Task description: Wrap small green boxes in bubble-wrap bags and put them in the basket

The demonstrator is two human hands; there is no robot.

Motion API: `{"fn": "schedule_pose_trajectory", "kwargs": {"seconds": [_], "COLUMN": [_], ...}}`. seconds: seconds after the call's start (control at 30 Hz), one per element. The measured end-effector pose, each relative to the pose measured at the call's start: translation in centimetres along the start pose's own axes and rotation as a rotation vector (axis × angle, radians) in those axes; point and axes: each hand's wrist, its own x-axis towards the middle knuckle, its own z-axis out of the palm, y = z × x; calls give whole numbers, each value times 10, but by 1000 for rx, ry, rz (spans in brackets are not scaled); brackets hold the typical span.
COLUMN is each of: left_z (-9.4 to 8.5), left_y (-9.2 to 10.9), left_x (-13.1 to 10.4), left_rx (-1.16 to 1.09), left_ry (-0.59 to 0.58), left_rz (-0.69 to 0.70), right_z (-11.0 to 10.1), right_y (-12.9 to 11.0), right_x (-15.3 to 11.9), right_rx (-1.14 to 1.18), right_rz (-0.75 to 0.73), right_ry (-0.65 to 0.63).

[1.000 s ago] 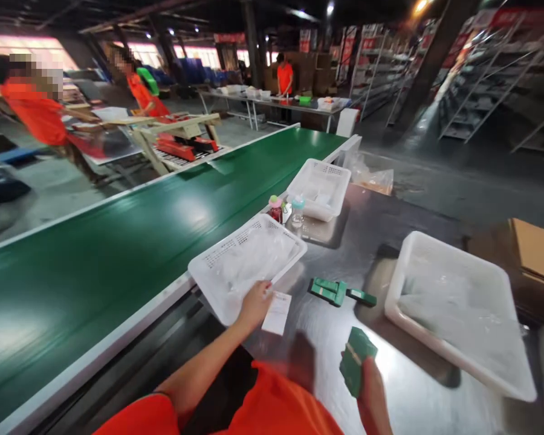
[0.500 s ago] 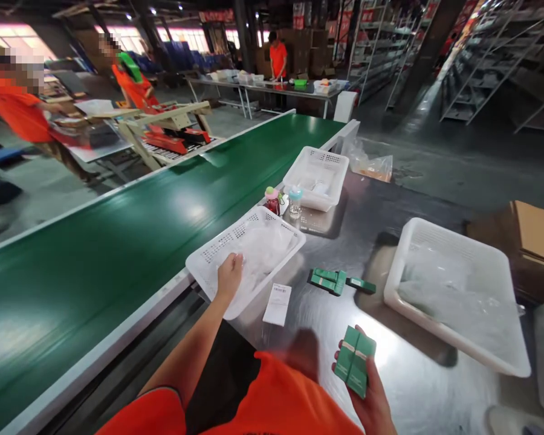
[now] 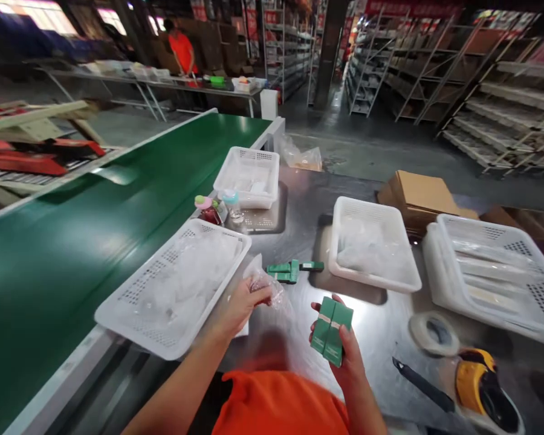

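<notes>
My left hand (image 3: 241, 305) is closed on a clear plastic bag (image 3: 278, 297), which hangs from its fingers over the metal table. In my right hand (image 3: 352, 356) are two slim green boxes (image 3: 332, 331), side by side, with fingers wrapped around their edges. More small green boxes (image 3: 283, 272) lie on the table just beyond the bag, and a darker green box (image 3: 312, 266) is beside them. A white basket (image 3: 243, 243) full of clear bags stands to the left. Under my left wrist, a white paper slip (image 3: 243, 330) is mostly hidden.
A green conveyor belt (image 3: 72, 241) runs along the left. Two drink bottles, one with a blue lid (image 3: 232, 205), stand by a rear basket (image 3: 275, 175). At right are a white bin (image 3: 412, 279), a tape roll (image 3: 434, 333), a yellow-black tool (image 3: 474, 380) and cardboard boxes (image 3: 424, 190).
My left hand has come out of the left basket with a clear bag, moving right toward the green boxes. My right hand still holds its two boxes. The view has turned right.
</notes>
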Motion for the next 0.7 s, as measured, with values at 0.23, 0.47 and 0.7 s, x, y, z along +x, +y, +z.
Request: {"fn": "schedule_pose_trajectory", "kwargs": {"seconds": [0.23, 0.47, 0.7], "left_z": [31, 42, 18], "left_y": [-20, -28, -53], "left_x": [-4, -1, -8], "left_rx": [247, 582, 866], "left_ry": [-82, -17, -249], "left_rz": [82, 180, 138], "right_z": [21, 21, 11], "right_y": [-9, -10, 13], "right_x": [-13, -22, -15], "right_rx": [-208, -646, -764], "right_rz": [57, 54, 65], "right_ry": [-206, -343, 47]}}
